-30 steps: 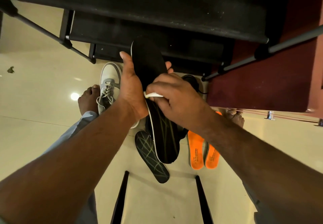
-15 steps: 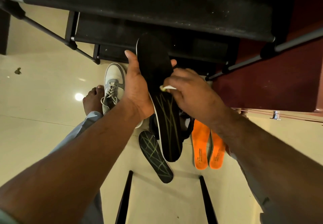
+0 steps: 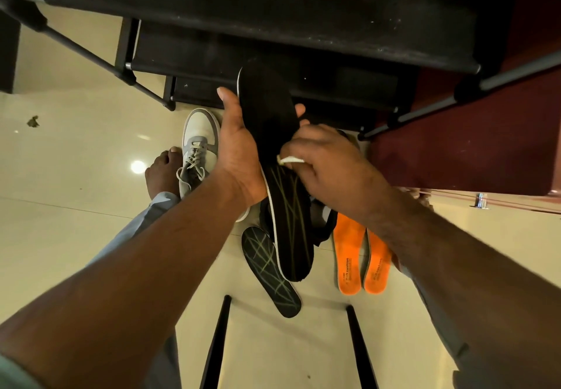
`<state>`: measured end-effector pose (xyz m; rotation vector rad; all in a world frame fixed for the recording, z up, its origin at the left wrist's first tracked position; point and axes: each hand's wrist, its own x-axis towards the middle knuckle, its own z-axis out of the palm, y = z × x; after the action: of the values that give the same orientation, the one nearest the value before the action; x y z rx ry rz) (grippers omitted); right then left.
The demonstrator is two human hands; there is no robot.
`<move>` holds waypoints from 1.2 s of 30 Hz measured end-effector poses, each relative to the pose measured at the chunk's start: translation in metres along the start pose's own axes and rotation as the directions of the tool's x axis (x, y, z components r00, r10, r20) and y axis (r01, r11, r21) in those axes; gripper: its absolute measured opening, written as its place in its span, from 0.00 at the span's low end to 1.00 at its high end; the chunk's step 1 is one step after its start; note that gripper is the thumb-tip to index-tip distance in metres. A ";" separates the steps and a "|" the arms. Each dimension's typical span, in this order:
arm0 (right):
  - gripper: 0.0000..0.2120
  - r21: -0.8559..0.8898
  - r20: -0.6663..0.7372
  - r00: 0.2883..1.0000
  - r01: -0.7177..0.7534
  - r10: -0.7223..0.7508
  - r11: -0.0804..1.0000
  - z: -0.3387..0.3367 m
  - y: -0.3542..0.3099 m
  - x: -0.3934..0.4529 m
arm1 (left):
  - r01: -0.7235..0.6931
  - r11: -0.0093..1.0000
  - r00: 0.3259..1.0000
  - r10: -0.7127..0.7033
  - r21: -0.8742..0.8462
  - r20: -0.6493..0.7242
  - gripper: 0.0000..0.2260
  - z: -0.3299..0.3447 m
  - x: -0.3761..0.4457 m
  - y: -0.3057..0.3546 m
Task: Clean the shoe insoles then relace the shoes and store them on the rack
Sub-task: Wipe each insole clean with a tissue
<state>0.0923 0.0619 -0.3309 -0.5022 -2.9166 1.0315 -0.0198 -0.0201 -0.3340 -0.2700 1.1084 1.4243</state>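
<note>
Head view looks down at both hands above a pale tiled floor (image 3: 76, 236). Left hand (image 3: 239, 158) grips a black insole (image 3: 273, 133) from its left edge, thumb up along the rim and fingertips curling round the far side, so the insole is held lengthwise in the air, toe end toward the rack (image 3: 273, 24). Right hand (image 3: 331, 161) pinches a small white wipe (image 3: 291, 160) in curled fingers and presses it to the insole's upper face near the middle, where the plain black part meets the yellow-green line pattern.

On the floor below, a second black insole (image 3: 270, 273) with the same line pattern lies flat, partly under the heel end of the held one. Just right of it, two orange insoles (image 3: 361, 258) lie side by side, touching. A grey and white shoe (image 3: 198, 151), laced, stands on the floor left of the left hand, beside a bare foot (image 3: 161, 173). A dark shoe (image 3: 324, 224) sits under the held insole, mostly hidden. The black rack fills the top of the view.
</note>
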 end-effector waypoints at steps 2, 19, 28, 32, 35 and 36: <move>0.06 0.125 -0.029 0.996 0.085 -0.082 0.989 0.000 -0.015 -0.001 | -0.009 1.000 1.000 0.010 0.014 -0.019 0.46 -0.001 -0.001 0.001; 0.07 0.006 0.069 0.994 -0.082 0.081 0.997 0.002 0.018 -0.002 | -0.023 0.999 0.998 0.021 -0.036 -0.056 0.46 -0.004 0.005 0.001; 0.06 0.101 -0.015 1.000 0.009 -0.008 0.995 0.005 0.010 -0.002 | -0.007 0.999 1.000 0.006 -0.034 -0.029 0.47 -0.003 0.002 0.002; 0.07 0.135 -0.028 0.999 0.025 -0.021 0.991 0.005 0.000 -0.004 | -0.025 1.000 0.998 0.025 0.006 -0.058 0.45 -0.003 0.002 0.000; 0.07 0.207 -0.036 0.994 0.110 -0.105 0.972 0.004 -0.014 -0.004 | -0.050 0.999 0.995 0.051 0.019 -0.081 0.43 -0.003 0.002 0.001; 0.07 0.189 -0.021 0.994 0.107 -0.104 0.976 0.004 -0.009 -0.003 | -0.040 0.999 0.997 0.041 0.008 -0.072 0.44 -0.004 0.003 0.001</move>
<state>0.0921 0.0516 -0.3282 -0.3409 -2.7615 1.2693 -0.0229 -0.0207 -0.3373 -0.2980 1.1827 1.4565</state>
